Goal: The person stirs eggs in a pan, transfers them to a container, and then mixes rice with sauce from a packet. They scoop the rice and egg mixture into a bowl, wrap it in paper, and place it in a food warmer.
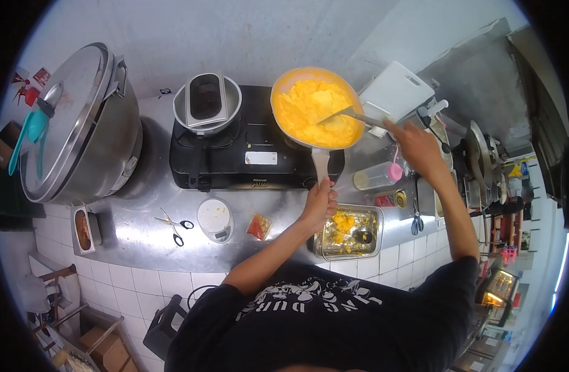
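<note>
Nearest, a rectangular steel tray [378, 235] holds yellow egg scraps. Just beyond it, the left hand [318, 204] is clamped on the pale handle of a round orange-rimmed frying pan [315, 70] full of yellow scrambled egg [309, 111], on the black gas stove [253, 139]. The right hand [414, 146] grips a metal spatula [354, 114], blade in the egg. This looks like stirring mid-cook, and the next stroke calls for a steady pan. Further left, a round steel bowl [180, 106] holds a dark-filled rectangular tin [205, 96].
</note>
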Available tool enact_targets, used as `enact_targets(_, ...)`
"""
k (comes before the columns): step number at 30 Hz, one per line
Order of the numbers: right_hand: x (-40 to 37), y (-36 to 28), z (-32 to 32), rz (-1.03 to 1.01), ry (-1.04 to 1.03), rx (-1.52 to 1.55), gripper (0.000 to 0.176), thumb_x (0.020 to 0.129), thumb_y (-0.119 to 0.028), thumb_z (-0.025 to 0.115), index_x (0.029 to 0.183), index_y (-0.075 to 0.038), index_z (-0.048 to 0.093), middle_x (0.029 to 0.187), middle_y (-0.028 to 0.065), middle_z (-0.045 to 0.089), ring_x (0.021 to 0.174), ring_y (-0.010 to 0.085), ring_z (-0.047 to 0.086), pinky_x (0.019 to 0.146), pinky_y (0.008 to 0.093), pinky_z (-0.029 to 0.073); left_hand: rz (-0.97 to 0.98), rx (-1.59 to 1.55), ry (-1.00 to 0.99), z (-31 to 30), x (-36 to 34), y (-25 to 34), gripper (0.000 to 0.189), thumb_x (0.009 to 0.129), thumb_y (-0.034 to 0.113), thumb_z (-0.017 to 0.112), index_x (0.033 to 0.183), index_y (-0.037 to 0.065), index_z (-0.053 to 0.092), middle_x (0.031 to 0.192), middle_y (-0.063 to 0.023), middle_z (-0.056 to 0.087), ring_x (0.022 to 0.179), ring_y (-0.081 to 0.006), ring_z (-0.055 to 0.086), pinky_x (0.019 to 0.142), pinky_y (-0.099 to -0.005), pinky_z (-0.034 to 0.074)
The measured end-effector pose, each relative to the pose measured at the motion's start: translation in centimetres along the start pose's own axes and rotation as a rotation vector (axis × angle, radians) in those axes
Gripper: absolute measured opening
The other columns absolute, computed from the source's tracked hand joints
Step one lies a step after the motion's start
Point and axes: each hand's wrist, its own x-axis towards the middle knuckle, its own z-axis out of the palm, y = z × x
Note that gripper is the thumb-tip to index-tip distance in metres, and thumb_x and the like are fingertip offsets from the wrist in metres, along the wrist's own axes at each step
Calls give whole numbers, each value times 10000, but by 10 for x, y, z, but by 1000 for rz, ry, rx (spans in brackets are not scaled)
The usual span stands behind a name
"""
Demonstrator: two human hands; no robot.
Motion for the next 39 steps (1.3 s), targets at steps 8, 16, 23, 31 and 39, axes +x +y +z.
enact_targets(8, -34, -70, 55, 42, -103, 110, 483, 831, -59, 496, 1312, -87, 467, 863, 175, 593, 704, 318, 640, 616, 426, 517, 13, 14, 30, 0, 5, -3, 260, 974, 382, 484, 1012, 128, 441, 664, 38, 359, 489, -35, 278, 401, -188, 218)
enact_targets(16, 38, -96, 115, 100, 76, 260, 501, 826, -64, 515, 1309, 7, 404, 802, 213, 608, 714, 350, 636, 593, 432, 510, 32, 10, 38, 3, 4, -4, 271, 970, 382, 494, 1017, 122, 439, 660, 36, 369, 479, -36, 278, 393, -192, 208)
enact_targets(23, 107, -22, 93, 101, -67, 288, 362, 878, -153, 494, 1225, -69, 552, 944, 191, 662, 873, 363, 643, 744, 451, 511, 46, -5, 10, 0, 7, -5, 284, 962, 390, 508, 1026, 122, 442, 655, 32, 373, 479, -39, 280, 402, -187, 213)
enact_targets(31, 96, 73, 8, 356, -291, 609, 343, 927, -270, 502, 1193, -87, 618, 603, 54, 531, 447, 140, 477, 413, 302, 400, 48, 17, 5, 2, 4, -4, 271, 972, 383, 489, 1023, 121, 440, 675, 35, 371, 489, -36, 277, 403, -185, 216)
enact_targets(39, 208, 69, 69, 176, -446, 555, 373, 907, -264, 503, 1233, -106, 594, 679, 47, 540, 484, 141, 449, 403, 292, 372, 34, 122, 59, -3, -2, 10, 289, 980, 402, 461, 1029, 121, 420, 697, 35, 367, 500, -34, 264, 406, -182, 220)
